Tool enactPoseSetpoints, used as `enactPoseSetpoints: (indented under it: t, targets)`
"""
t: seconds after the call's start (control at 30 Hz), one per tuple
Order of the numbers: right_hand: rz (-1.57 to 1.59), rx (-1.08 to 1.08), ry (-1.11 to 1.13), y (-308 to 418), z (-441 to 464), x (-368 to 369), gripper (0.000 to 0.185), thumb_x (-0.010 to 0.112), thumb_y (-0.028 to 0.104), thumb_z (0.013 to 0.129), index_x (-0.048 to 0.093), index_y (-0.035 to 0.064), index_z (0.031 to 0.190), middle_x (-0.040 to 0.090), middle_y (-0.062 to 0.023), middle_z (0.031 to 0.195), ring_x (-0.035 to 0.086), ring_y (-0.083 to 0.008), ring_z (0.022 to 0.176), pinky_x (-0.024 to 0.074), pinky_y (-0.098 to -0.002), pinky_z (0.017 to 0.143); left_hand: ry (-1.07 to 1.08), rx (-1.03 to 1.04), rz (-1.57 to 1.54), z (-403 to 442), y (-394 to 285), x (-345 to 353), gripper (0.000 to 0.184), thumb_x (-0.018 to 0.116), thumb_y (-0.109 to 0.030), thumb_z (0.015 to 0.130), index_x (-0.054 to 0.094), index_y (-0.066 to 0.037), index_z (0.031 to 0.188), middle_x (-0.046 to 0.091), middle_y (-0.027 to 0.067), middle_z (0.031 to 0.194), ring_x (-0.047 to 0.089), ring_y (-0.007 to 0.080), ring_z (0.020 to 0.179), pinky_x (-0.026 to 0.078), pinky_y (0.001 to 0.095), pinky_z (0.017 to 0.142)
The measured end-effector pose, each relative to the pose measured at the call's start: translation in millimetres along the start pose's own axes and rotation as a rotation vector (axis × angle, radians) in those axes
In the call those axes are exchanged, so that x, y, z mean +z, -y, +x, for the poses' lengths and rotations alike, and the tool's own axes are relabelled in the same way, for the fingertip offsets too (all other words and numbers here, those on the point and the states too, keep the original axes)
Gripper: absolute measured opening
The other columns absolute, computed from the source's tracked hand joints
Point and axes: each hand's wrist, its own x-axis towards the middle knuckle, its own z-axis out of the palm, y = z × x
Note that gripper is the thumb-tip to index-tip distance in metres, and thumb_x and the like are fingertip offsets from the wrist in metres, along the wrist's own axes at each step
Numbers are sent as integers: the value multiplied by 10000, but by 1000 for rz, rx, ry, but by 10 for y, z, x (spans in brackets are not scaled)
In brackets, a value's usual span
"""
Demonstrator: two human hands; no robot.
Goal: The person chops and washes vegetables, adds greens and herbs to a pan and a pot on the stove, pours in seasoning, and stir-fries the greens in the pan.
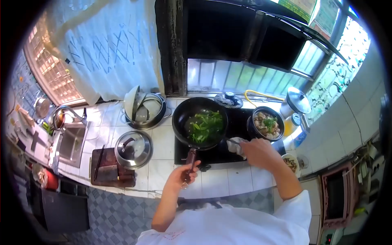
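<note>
My left hand (182, 176) is closed around the brown handle of a dark wok (178, 127). Chopped green vegetables (206, 126) lie in the wok, mostly on its right side. My right hand (258, 154) is closed at the wok's lower right, on a crumpled white cloth (235, 148) over the black stove (241, 160). Its fingertips are partly hidden. Just beyond that hand stands a dark pot (250, 127) holding pale chunks of food topped with green herbs.
A glass lid (228, 99) lies behind the wok. Left are a domed steel lid (133, 149), a cutting board (107, 157) with a cleaver and chopsticks, a pot of stacked bowls (143, 122), and a sink (70, 143). A bowl of food (297, 159) and jar (290, 125) stand right.
</note>
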Motion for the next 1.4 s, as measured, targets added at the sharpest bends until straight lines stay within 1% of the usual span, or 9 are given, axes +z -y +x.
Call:
enactPoseSetpoints:
  t: [0.13, 0.3, 0.4, 0.73, 0.8, 0.87, 1.0, 1.27, 1.4]
  targets:
    - [97, -5, -165, 239, 464, 369, 258, 468, 37, 750, 574, 24, 986, 614, -171, 711, 605, -346, 698, 477, -433, 618, -10, -88, -39, 17, -29, 15, 290, 542, -89, 826, 496, -30, 1107, 466, 31, 708, 449, 130, 588, 406, 215, 512]
    - [151, 239, -231, 443, 852, 542, 168, 486, 69, 733, 609, 13, 832, 625, -179, 764, 616, -350, 748, 498, -416, 657, -56, -126, -16, 29, -55, 47, 259, 557, -72, 825, 500, -42, 1076, 464, 25, 681, 463, 123, 584, 413, 229, 487]
    - [49, 94, -118, 512, 475, 317, 173, 477, 78, 743, 609, 8, 830, 621, -193, 784, 615, -347, 778, 497, -424, 670, -84, -127, 19, 44, -75, 35, 241, 571, -71, 826, 502, -44, 1055, 467, 21, 661, 470, 121, 564, 416, 227, 470]
    - [65, 214, -275, 375, 1083, 621, 326, 479, 102, 797, 537, 41, 1112, 620, -184, 788, 614, -340, 727, 489, -437, 632, -125, -101, 79, 57, -57, 58, 242, 559, -77, 838, 488, -61, 1069, 436, 0, 671, 424, 85, 541, 392, 199, 463]
    - [-32, 254, -82, 349, 882, 471, 379, 500, 113, 781, 531, 71, 1157, 625, -163, 803, 620, -324, 736, 495, -421, 644, -140, -85, 79, 55, -52, 66, 243, 554, -75, 837, 483, -58, 1069, 430, 0, 664, 418, 80, 535, 386, 194, 455]
    - [-78, 199, -97, 378, 563, 173, 201, 496, 187, 817, 613, 41, 889, 635, -158, 759, 632, -325, 721, 508, -412, 619, -151, -75, 93, 43, -46, 102, 242, 553, -75, 836, 482, -56, 1067, 428, 0, 664, 416, 78, 533, 384, 194, 452]
    - [-142, 177, -56, 325, 264, -107, 191, 591, 223, 749, 627, 66, 850, 645, -142, 782, 635, -308, 753, 508, -405, 642, -167, -67, 119, 24, -52, 137, 238, 549, -72, 834, 479, -50, 1061, 424, 0, 662, 411, 74, 526, 378, 193, 447]
    - [103, 246, -288, 208, 1153, 852, 292, 484, 119, 784, 574, 33, 1048, 627, -184, 760, 624, -327, 709, 499, -420, 621, -146, -73, 93, 11, -47, 146, 231, 551, -61, 831, 469, -34, 1045, 430, 9, 647, 410, 89, 521, 362, 196, 442]
    - [272, 52, -230, 283, 873, 590, 365, 460, 126, 800, 561, 100, 1150, 624, -175, 770, 614, -338, 715, 494, -422, 641, -141, -81, 100, 40, -54, 138, 234, 546, -77, 838, 470, -45, 1057, 413, -7, 647, 405, 79, 517, 365, 201, 434]
